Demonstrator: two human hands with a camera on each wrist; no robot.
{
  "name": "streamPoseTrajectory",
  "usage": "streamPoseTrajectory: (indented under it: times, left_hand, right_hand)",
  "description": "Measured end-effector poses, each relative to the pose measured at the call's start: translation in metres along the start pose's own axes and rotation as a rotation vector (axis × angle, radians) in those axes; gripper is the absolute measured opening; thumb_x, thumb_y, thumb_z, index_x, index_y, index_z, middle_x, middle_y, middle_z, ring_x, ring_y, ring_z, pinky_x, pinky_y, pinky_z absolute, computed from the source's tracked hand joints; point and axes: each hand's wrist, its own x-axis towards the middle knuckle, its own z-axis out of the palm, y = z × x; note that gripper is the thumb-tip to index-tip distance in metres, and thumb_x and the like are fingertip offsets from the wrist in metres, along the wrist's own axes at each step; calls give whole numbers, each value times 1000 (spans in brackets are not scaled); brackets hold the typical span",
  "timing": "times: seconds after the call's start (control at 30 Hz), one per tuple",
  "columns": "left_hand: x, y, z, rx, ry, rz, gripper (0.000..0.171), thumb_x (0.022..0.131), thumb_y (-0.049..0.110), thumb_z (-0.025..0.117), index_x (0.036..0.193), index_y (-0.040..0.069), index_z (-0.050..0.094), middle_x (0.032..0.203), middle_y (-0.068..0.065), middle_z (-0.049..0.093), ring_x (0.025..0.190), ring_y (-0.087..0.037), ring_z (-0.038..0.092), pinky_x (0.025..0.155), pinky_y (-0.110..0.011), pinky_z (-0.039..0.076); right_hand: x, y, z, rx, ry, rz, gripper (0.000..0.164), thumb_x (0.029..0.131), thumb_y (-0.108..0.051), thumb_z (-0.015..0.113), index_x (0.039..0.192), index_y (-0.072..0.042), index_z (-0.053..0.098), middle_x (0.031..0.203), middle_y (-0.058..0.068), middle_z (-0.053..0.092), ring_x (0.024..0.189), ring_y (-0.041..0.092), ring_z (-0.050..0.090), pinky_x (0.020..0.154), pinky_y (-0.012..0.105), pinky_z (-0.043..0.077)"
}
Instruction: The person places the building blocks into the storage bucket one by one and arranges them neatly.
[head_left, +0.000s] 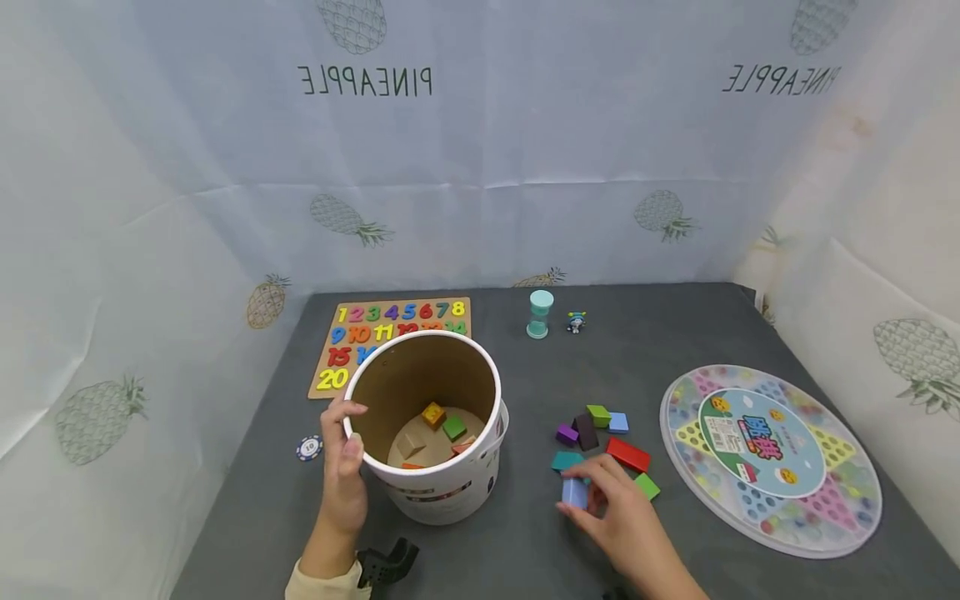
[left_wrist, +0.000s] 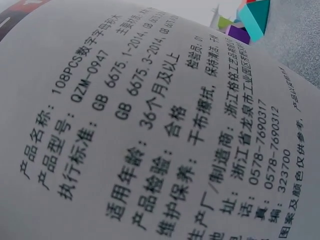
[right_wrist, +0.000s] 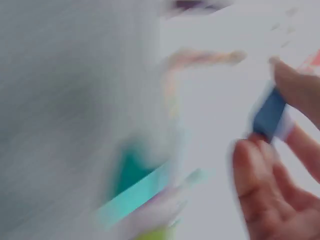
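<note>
The left hand (head_left: 343, 471) grips the white bucket (head_left: 450, 502); the right hand (head_left: 615, 505) pinches 1 blue block (head_left: 575, 493) near a teal block (head_left: 566, 460).

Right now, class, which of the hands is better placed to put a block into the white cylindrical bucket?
Probably the right hand: it pinches a blue rectangular block beside the loose coloured blocks, while the left hand holds the bucket near its rim.

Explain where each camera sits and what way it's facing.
Head: on the person's head, facing forward and down at the table; left hand and right hand show.
Left wrist: on that wrist, facing the printed bucket close up; no hand shows.
Right wrist: on that wrist, facing the blue block; part of the right hand shows.
Head and right wrist share the right hand and blue block.
</note>
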Motion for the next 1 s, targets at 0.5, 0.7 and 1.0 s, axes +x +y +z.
streamPoseTrajectory:
  times: [0.5, 0.7, 1.0]
  left_hand:
    - [-2, 0, -2, 91, 3, -10, 36, 95, 19, 32, 118, -9, 34, 150, -19, 19, 136, -35, 16, 104, -41, 16]
    - [-5, -1, -1, 91, -3, -10, 35, 95, 19, 32, 119, -6, 35, 150, -19, 18, 135, -34, 18, 103, -39, 20]
    - [-3, -2, -1, 61, 2, 20, 36, 95, 18, 31, 119, -9, 34, 146, -22, 22, 130, -36, 21, 101, -38, 21]
  right_hand:
    - [90, -129, 26, 152, 60, -544, 30, 86, -25, 68, 116, -21, 65, 111, -12, 61, 113, 12, 47, 109, 49, 18]
    - [72, -106, 21, 244, 93, -592, 36, 88, -24, 67, 123, -21, 60, 126, -4, 54, 123, 18, 44, 111, 41, 20]
    - [17, -29, -17, -77, 140, -165, 33, 80, -13, 76, 110, -22, 67, 119, -3, 59, 113, 22, 49, 95, 39, 37]
